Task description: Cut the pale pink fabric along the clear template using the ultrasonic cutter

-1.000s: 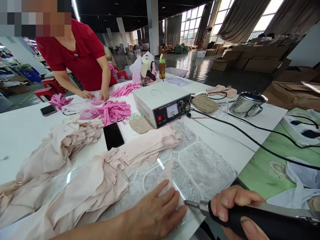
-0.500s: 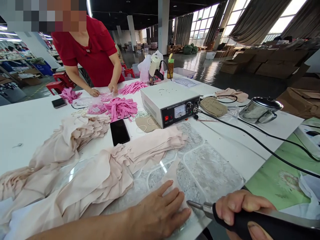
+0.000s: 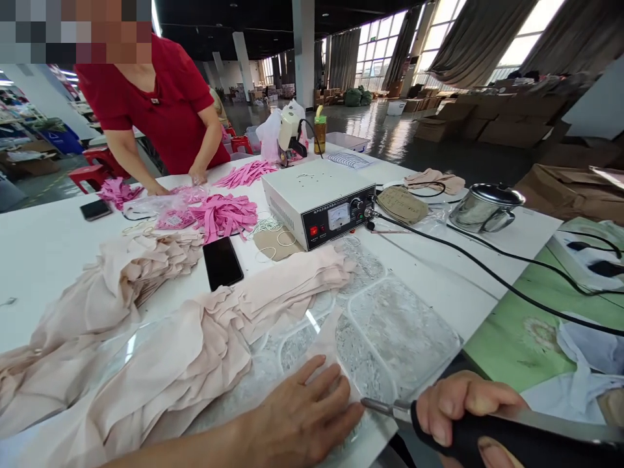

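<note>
My left hand [image 3: 305, 416] lies flat, fingers stretched, pressing a pale beige fabric piece [image 3: 325, 348] onto a scratched clear plate [image 3: 404, 331] at the table's near edge. My right hand [image 3: 463, 406] is closed round the black handle of a hand-held tool [image 3: 511, 439]. Its metal tip [image 3: 377, 406] points left and touches the fabric beside my left fingertips. A black cable [image 3: 487, 273] runs from the white control box [image 3: 316, 201] toward the tool.
Heaps of beige fabric pieces [image 3: 146, 325] cover the left of the white table [image 3: 43, 240]. A black phone [image 3: 221, 261] lies between them. Pink strips [image 3: 224, 214] sit before a person in red [image 3: 156, 110]. A metal pot [image 3: 485, 207] stands right.
The view swayed right, then back. My hands and the tool tip stay at the same spot on the fabric. The person in red shifted their hands slightly.
</note>
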Tool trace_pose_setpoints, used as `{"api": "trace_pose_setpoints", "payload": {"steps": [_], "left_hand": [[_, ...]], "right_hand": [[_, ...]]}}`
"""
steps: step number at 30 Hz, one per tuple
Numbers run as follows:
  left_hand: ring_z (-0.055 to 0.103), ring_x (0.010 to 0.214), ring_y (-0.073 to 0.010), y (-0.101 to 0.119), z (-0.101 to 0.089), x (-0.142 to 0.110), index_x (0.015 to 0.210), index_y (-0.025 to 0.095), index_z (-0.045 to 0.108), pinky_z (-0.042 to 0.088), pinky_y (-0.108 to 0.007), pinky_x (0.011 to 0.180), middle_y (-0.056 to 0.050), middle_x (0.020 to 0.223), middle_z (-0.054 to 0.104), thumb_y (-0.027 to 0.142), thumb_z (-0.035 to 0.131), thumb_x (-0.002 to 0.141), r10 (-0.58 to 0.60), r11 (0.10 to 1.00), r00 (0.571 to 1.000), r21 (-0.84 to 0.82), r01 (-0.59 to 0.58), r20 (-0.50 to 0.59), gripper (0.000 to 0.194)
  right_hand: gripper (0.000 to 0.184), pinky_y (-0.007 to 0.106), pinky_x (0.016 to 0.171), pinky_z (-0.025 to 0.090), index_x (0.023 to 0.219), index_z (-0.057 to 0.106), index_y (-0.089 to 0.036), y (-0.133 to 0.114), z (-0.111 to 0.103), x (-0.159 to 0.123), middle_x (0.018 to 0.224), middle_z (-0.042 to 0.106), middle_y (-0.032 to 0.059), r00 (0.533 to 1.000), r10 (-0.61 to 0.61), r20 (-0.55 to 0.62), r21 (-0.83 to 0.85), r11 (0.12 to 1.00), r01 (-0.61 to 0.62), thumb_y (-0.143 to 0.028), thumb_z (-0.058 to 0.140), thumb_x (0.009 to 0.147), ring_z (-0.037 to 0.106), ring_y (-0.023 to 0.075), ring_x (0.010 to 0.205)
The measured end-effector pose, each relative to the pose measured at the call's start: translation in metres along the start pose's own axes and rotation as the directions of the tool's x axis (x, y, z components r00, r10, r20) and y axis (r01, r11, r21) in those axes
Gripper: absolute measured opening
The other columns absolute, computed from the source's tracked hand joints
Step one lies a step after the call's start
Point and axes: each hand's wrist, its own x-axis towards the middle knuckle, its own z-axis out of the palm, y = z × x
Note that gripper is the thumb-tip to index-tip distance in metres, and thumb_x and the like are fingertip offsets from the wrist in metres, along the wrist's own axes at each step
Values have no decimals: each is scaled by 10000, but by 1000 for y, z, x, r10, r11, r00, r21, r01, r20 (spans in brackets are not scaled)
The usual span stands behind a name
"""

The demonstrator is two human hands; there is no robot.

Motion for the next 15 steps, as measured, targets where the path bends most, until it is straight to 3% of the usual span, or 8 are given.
{"api": "trace_pose_setpoints", "payload": {"steps": [8, 15], "left_hand": [[524, 1138, -243, -1, 11, -4, 1219, 152, 586, 391, -418, 1038, -95, 1184, 606, 270, 405, 1017, 16, 999, 995, 48, -11, -102, 296], [532, 1141, -248, 1, 15, -6, 1202, 150, 594, 400, -417, 1023, -105, 1191, 618, 307, 379, 1026, 9, 997, 991, 72, 1, -137, 319]], "right_hand": [[54, 294, 541, 488, 878, 506, -282, -9, -6, -3, 712, 515, -6, 990, 9, 140, -57, 998, -1, -319, 481, 909, 529, 145, 565], [39, 280, 513, 484, 896, 487, -295, -6, -6, 0, 668, 524, -17, 990, -30, 136, -117, 992, 46, -320, 458, 901, 516, 158, 553]]}}
